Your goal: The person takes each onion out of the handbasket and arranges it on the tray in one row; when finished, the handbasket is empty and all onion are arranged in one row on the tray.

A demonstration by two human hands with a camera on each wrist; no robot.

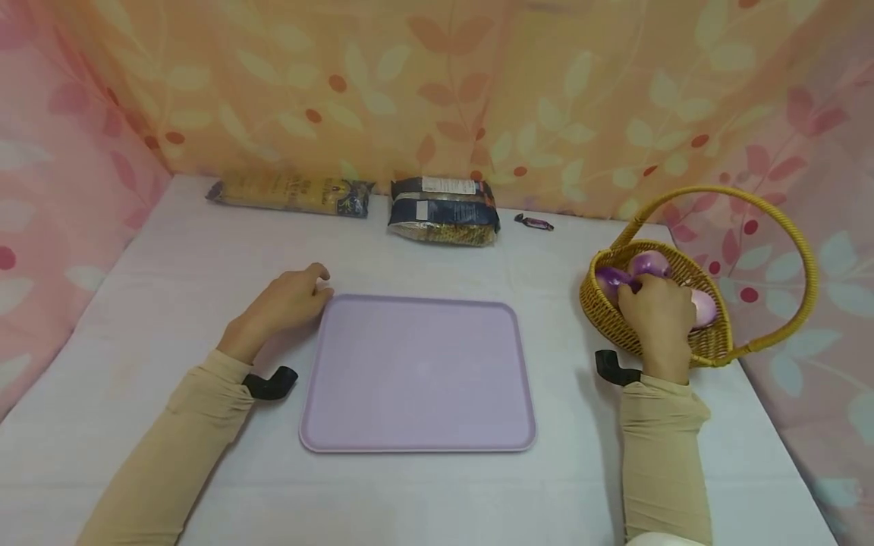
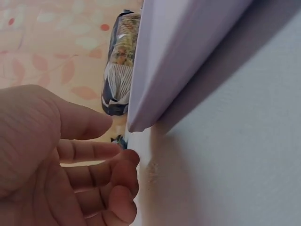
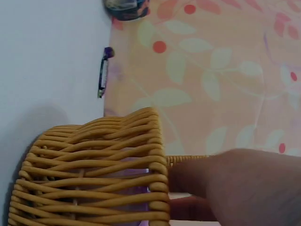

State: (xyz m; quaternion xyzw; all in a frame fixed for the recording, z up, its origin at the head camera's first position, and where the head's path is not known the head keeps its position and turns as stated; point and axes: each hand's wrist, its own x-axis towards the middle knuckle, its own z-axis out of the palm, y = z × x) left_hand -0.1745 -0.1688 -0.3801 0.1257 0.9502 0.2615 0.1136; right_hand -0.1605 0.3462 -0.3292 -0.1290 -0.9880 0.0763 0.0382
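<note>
My left hand is beside the far left corner of a lilac tray. In the left wrist view its fingers are loosely bent and hold nothing, close to the tray corner. My right hand reaches down into a yellow wicker basket at the right. Around it lie shiny purple onions, one paler and to the right of the hand. The basket's woven wall hides the right fingertips in the right wrist view, so I cannot tell whether they grip an onion.
Along the back of the white-covered table lie a long yellow packet, a dark-banded clear bag and a small purple wrapped candy. The basket's tall handle arches out to the right. Floral curtains enclose the back and sides.
</note>
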